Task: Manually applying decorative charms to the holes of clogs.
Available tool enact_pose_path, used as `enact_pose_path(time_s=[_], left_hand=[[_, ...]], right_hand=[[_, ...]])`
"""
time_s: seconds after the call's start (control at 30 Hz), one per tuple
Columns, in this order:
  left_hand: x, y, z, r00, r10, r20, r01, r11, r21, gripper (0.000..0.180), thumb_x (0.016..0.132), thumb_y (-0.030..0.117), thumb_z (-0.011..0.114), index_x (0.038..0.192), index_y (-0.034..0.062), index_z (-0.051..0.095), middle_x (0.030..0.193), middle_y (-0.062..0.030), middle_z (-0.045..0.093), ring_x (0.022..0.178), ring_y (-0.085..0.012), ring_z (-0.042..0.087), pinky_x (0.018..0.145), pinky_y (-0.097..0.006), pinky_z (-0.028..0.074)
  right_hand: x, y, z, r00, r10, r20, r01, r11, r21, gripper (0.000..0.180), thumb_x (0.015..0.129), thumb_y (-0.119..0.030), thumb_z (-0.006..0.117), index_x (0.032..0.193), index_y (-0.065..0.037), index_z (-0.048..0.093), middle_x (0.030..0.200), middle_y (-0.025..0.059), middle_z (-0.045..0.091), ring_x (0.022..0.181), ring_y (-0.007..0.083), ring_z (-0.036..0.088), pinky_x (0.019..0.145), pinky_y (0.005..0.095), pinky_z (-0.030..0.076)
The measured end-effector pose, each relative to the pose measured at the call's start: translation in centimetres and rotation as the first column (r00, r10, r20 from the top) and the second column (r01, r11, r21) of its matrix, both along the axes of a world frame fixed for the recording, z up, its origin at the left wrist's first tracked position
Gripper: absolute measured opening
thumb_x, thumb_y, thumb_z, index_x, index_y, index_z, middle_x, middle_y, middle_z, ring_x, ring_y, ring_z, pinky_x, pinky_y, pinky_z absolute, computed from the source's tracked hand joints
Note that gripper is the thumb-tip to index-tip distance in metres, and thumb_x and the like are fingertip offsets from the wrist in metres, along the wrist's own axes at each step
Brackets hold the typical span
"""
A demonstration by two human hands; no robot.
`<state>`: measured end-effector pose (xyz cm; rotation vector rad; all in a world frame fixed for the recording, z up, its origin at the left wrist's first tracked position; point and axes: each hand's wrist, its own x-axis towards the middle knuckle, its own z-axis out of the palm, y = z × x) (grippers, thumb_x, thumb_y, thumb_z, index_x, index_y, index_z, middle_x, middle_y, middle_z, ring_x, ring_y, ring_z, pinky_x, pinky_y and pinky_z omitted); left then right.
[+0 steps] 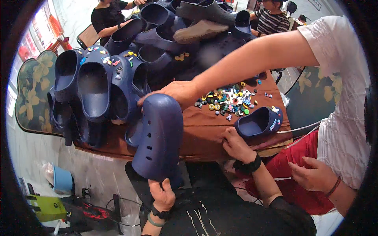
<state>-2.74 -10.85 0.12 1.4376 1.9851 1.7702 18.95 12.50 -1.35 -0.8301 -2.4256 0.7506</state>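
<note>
A navy foam clog (159, 135) stands on end in front of me, its row of side holes showing. My left hand (162, 193) grips its lower end, thumb on the outside. My right hand (237, 145) is at the table edge with its fingers curled together; whatever they pinch, if anything, is hidden. Just beyond it lies another navy clog (256, 124) with charms on it. A pile of small colourful shoe charms (232, 98) is spread on the brown tabletop (201, 133). Behind the held clog, a co-worker's hand (177, 93) reaches in from the right.
Stacked navy clogs (94, 88), some with charms, crowd the table's left side. More clogs (157, 37), with a beige-soled one (201, 31), heap at the back. The co-worker's other hand (315, 175) is at right. Two people sit across. A blue bucket (63, 177) stands lower left.
</note>
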Motion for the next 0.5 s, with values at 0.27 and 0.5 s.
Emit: enact_pose_path(time_s=[0.27,0.5], left_hand=[[-1.4,-4.3,-2.6,0.972,0.230,-0.041,-0.232,0.970,-0.068,0.024,0.101,0.019,0.047,0.111,-0.0023,0.049,0.104,-0.0096,0.056,0.090,-0.0202,0.052,0.084,-0.032,0.041],[-1.8,-4.7,-1.3,0.953,0.094,-0.289,-0.121,0.989,-0.080,0.034,0.079,-0.004,0.059,0.113,-0.0067,0.056,0.104,-0.0243,0.060,0.093,-0.0442,0.059,0.083,-0.045,0.048]], right_hand=[[-0.9,0.0,-1.5,0.996,-0.012,-0.083,0.008,0.999,-0.052,0.023,0.083,0.005,0.054,0.105,-0.002,0.056,0.102,0.0173,0.054,0.101,0.0373,0.055,0.088,0.0413,0.047],[0.3,-0.1,-3.0,0.984,-0.150,-0.092,0.157,0.985,0.065,0.031,0.079,0.001,0.069,0.108,-0.005,0.059,0.102,0.0161,0.059,0.095,0.0366,0.061,0.079,0.0393,0.050]])
